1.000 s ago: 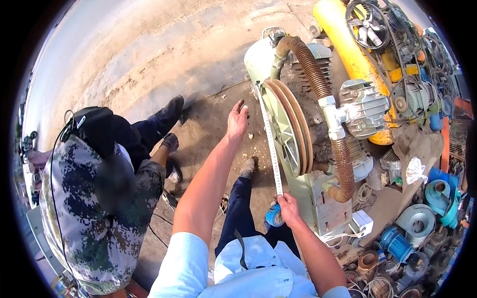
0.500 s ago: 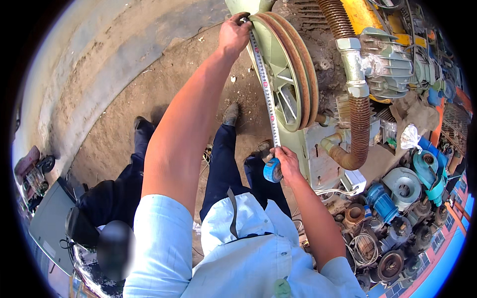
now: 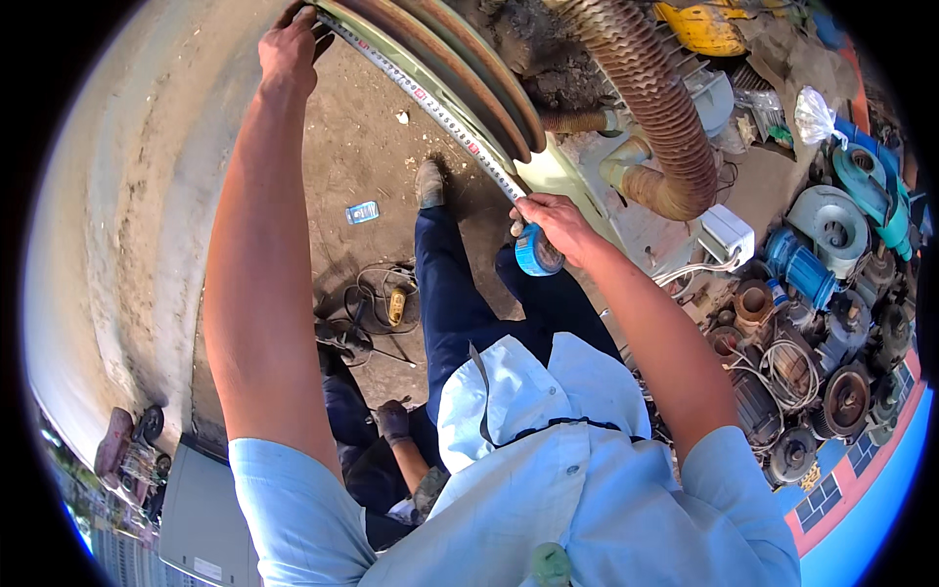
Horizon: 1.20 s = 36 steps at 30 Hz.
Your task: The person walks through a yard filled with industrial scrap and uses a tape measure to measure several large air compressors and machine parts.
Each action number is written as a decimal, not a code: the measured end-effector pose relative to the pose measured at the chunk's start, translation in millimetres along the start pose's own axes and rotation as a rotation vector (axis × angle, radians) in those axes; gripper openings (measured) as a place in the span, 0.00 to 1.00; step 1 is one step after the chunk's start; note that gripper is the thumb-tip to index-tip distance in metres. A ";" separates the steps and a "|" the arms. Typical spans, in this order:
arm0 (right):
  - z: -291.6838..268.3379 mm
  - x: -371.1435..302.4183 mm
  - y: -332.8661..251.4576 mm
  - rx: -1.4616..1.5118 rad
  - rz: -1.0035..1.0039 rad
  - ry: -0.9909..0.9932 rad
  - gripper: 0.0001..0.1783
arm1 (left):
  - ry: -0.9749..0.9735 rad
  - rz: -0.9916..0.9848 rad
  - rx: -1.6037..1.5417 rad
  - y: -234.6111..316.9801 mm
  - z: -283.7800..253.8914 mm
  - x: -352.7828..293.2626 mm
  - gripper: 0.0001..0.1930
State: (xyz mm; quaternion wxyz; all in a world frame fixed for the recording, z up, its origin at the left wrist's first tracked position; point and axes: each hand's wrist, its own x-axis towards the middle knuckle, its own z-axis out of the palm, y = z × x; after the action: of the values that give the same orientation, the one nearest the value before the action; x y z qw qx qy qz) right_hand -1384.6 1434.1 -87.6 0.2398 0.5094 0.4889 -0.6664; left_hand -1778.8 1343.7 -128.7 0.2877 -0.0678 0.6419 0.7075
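A steel tape measure's white blade runs across the face of a large pale green pulley wheel with rusty grooves. Up at the wheel's far left rim, my left hand is closed on the blade's end; its fingertips are partly hidden at the picture's edge. At the near end, my right hand is closed around the blade where it leaves the blue tape case, which hangs just below the fingers. The blade is stretched taut between both hands, close along the wheel.
A thick ribbed hose curves right of the wheel. Motors and blower housings pile up at the right. A co-worker's gloved hand is at lower left, below a yellow corded device. A blue packet lies on the dirt.
The view has shifted, so the wheel and left hand appear farther up and left. Both hands keep the tape stretched. A co-worker's gloved hand and the corded device have come into sight.
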 end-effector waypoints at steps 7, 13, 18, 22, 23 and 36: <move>-8.6 13.1 13.6 -0.102 -0.088 -0.049 0.18 | -0.244 0.158 0.380 1.6 -23.8 13.6 0.21; -8.0 16.8 20.9 -0.064 -0.120 -0.061 0.17 | -0.278 0.127 0.475 6.1 -26.3 18.5 0.19; -5.9 9.3 12.0 -0.011 -0.111 -0.075 0.16 | -0.288 0.149 0.505 2.2 -28.7 22.1 0.18; -6.7 8.3 13.2 -0.022 -0.114 -0.061 0.16 | -0.222 0.087 0.417 6.8 -18.2 13.1 0.18; -7.2 9.4 15.6 -0.045 -0.143 -0.055 0.16 | -0.191 0.055 0.371 12.7 -7.5 3.1 0.18; -6.8 8.3 9.8 -0.192 -0.153 0.018 0.19 | -0.273 0.121 0.471 4.1 -28.2 19.4 0.19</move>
State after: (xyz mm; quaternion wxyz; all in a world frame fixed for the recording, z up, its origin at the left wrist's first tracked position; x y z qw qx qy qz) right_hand -1376.6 1437.7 -99.2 0.2314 0.4512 0.5902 -0.6281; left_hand -1804.6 1323.2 -138.9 0.3366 0.1353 0.7468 0.5574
